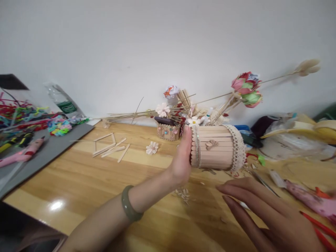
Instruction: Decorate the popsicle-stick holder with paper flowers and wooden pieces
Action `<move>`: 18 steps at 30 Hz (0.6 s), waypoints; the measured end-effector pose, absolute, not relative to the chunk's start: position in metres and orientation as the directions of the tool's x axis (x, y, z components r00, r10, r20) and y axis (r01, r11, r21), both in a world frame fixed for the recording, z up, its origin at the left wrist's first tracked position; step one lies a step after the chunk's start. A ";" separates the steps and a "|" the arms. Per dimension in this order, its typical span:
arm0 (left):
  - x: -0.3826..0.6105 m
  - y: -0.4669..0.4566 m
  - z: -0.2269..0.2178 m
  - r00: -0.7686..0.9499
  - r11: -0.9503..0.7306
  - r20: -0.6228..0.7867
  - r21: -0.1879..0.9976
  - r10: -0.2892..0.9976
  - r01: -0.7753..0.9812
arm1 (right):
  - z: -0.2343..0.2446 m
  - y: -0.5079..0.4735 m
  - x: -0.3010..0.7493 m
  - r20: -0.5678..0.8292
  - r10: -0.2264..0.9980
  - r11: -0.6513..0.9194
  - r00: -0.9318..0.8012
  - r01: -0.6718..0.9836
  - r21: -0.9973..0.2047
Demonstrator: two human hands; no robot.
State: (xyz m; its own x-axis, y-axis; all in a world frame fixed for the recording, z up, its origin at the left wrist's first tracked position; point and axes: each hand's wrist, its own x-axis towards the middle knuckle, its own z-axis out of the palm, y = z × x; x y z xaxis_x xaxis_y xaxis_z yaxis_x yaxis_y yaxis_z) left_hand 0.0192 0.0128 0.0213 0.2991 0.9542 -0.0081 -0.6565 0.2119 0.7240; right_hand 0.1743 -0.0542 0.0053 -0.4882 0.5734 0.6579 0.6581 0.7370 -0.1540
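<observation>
My left hand grips a round holder made of flat wooden craft sticks by its scalloped end, on the left. The holder is tipped on its side above the table. White lace wraps its right end, a glittery band circles the left, and a small beige flower sits on its side. My right hand is below and right of the holder, apart from it, fingers stretched out and nothing visible in them. Behind the holder's left rim a white flower with a yellow centre shows.
Loose craft sticks and a pale flower lie on the wooden table. A smaller decorated box stands by the wall among dried stems and paper flowers. Left are a pink glue gun and a bottle; right, a pink patterned tool.
</observation>
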 end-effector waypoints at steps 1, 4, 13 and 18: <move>0.019 0.012 0.022 0.296 0.212 -0.009 0.719 0.955 -0.662 | 0.004 -0.054 0.175 0.663 0.546 0.745 -0.512 0.659 -0.105; 0.021 0.007 0.023 0.326 0.235 -0.006 0.705 0.945 -0.669 | 0.004 -0.050 0.176 0.745 0.517 0.649 -0.421 0.760 -0.021; 0.021 0.000 0.022 0.275 0.274 -0.116 0.703 0.955 -0.656 | 0.029 -0.056 0.238 0.754 0.632 0.388 -0.180 0.916 -0.106; 0.024 -0.005 0.016 0.252 0.240 -0.110 0.782 0.962 -0.575 | 0.003 -0.071 0.355 0.401 0.916 0.068 -0.025 0.993 -0.094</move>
